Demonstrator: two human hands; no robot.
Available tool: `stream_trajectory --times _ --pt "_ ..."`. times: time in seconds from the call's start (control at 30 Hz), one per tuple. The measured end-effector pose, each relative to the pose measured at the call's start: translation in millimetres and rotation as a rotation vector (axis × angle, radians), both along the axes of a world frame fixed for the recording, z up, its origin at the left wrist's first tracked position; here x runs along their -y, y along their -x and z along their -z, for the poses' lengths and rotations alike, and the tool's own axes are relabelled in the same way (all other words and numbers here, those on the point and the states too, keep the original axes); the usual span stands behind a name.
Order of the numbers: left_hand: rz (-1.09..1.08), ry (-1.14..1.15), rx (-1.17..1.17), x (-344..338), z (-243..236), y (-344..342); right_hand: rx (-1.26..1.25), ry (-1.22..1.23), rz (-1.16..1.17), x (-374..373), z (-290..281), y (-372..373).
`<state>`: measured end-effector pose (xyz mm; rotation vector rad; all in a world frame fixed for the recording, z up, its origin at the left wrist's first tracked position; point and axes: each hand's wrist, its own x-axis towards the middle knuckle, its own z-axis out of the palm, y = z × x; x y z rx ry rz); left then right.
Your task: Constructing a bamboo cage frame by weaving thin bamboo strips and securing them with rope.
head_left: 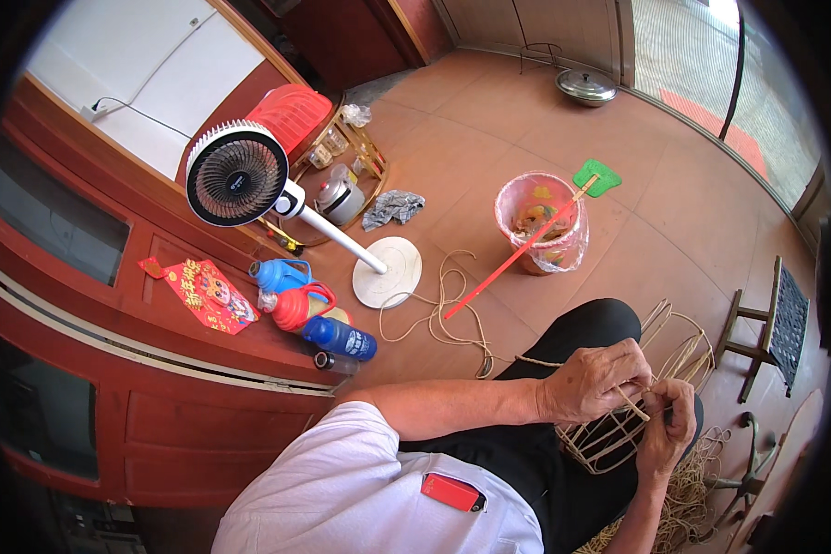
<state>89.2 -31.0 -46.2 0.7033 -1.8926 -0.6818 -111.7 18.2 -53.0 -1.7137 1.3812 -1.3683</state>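
An open woven frame of pale cord (596,448) rests across my black-trousered legs, its loose loops rising beside my knee. My left hand (596,379) is closed in a pinch on a pale cord strand (632,403) above the frame. Just to its right and lower, my right hand (665,425) has bent fingers pinched on the same work, near the strand's end. More cord (485,346) trails from my work across the tiles in loops, and a tangled pile of it (702,471) lies below my right arm.
A white standing fan (383,272), a lined bin (517,212) with a flyswatter (598,177), flasks (291,309), a low rack (351,198) with a kettle, a lidded pan (586,86), and a small stool (780,323) with a dark top surround me on the tiled floor.
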Motion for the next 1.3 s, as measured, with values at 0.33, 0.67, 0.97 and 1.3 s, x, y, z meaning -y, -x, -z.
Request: stream_trajectory --times 0.33,0.67,0.97,1.3 --pt "0.104 -0.192 -0.113 3.9 4.2 -0.3 0.053 -0.051 0.024 0.3 6.8 2.6" --pt "0.047 -0.656 -0.109 -10.3 -24.1 0.7 0.151 -0.089 -0.044 0.8 9.5 0.9" --pt "0.151 -0.574 -0.010 -7.9 -13.6 4.3 0.010 -0.212 0.089 -7.6 -5.8 14.4" --pt "-0.015 -0.575 0.165 21.4 -38.7 -51.3 0.241 -0.244 0.004 1.1 -16.1 -5.5"
